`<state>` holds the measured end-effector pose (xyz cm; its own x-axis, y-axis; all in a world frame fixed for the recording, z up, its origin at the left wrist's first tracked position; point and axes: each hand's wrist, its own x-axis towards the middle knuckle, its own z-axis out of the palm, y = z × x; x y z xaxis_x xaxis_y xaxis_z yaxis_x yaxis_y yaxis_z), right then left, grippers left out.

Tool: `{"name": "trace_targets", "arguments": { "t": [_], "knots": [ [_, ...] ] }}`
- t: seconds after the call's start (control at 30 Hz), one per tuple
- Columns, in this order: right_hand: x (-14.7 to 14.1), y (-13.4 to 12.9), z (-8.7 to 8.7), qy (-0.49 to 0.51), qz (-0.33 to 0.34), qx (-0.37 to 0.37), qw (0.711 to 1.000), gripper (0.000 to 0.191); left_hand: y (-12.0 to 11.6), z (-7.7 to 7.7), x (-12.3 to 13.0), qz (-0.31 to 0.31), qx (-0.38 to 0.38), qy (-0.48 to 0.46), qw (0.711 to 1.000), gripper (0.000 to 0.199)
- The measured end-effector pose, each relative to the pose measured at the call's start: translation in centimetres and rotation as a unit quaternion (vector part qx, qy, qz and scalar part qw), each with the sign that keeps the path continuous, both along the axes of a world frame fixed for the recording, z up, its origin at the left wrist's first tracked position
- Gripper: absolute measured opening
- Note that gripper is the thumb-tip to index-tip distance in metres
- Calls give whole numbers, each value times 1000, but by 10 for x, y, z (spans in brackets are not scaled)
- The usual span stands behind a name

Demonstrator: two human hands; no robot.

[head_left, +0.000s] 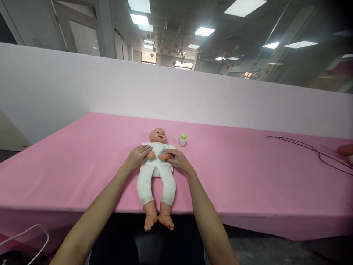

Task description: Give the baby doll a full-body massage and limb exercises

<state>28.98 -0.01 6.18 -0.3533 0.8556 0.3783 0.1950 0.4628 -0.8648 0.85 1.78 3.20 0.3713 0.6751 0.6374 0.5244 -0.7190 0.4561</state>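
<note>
A baby doll (156, 171) in a white top and white trousers lies on its back, head away from me, its bare feet past the table's front edge. My left hand (138, 156) is closed around the doll's arm on the left, fingers over the white sleeve and thumb hidden. On the other side, my right hand (178, 159) grips the doll's other forearm, with fingers above and thumb below. Both doll hands rest on its belly. A small clear bottle with a green cap (182, 140) stands upright to the right of the doll's head.
Pink cloth covers the table (234, 176), and a white partition (193, 95) rises behind it. Thin dark cables (306, 145) lie at the right, near a partly visible orange-brown object (345, 149). A white cable (41, 226) hangs at the lower left.
</note>
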Motion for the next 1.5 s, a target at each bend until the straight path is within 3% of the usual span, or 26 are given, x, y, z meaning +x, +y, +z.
{"name": "trace_targets", "arguments": {
  "t": [0.07, 0.13, 0.2, 0.27, 0.33, 0.4, 0.53, 0.67, 0.77, 0.9, 1.03, 1.17, 1.27, 1.33, 1.4, 1.5],
  "knots": [
    [0, 4, -3, 37, -45, -9, 998, 38, 0, -3, 2, 35, -19, -57, 998, 34],
    [1, 14, -10, 105, -135, -12, 985, 42, 3, -9, 3, 97, -53, -166, 980, 42],
    [6, 25, -19, 185, -250, -39, 950, 41, 10, -18, 0, 167, -90, -289, 938, 43],
    [12, 35, -29, 254, -346, -110, 897, 37, 20, -26, -5, 237, -136, -380, 884, 30],
    [18, 41, -37, 301, -381, -182, 855, 35, 28, -30, -12, 278, -175, -424, 844, 21],
    [21, 44, -41, 323, -358, -200, 853, 34, 32, -30, -17, 272, -191, -432, 838, 18],
    [16, 40, -35, 269, -240, -92, 928, 49, 24, -23, -14, 188, -142, -378, 895, 27],
    [8, 27, -26, 104, -68, -13, 992, 44, 13, -17, -4, 74, -20, -144, 987, 28],
    [6, 18, -20, 24, -12, 29, 999, 32, 11, -15, 0, 25, 36, -2, 999, 28],
    [3, 18, -20, 26, -41, 35, 998, 34, 10, -14, 1, 42, 27, -3, 999, 33],
    [6, 31, -29, 147, -191, -15, 970, 49, 10, -21, -1, 131, -47, -160, 977, 36],
    [19, 44, -42, 271, -334, -144, 891, 37, 22, -30, -9, 210, -146, -309, 916, 26],
    [25, 46, -47, 324, -337, -213, 858, 28, 31, -35, -17, 244, -233, -425, 840, 32],
    [25, 46, -46, 336, -313, -205, 864, 29, 35, -36, -20, 237, -271, -477, 802, 35],
    [21, 44, -43, 326, -288, -172, 884, 34, 35, -35, -21, 227, -269, -482, 802, 38],
    [16, 40, -36, 285, -241, -111, 921, 45, 30, -31, -18, 209, -195, -417, 863, 34]
  ]
}}
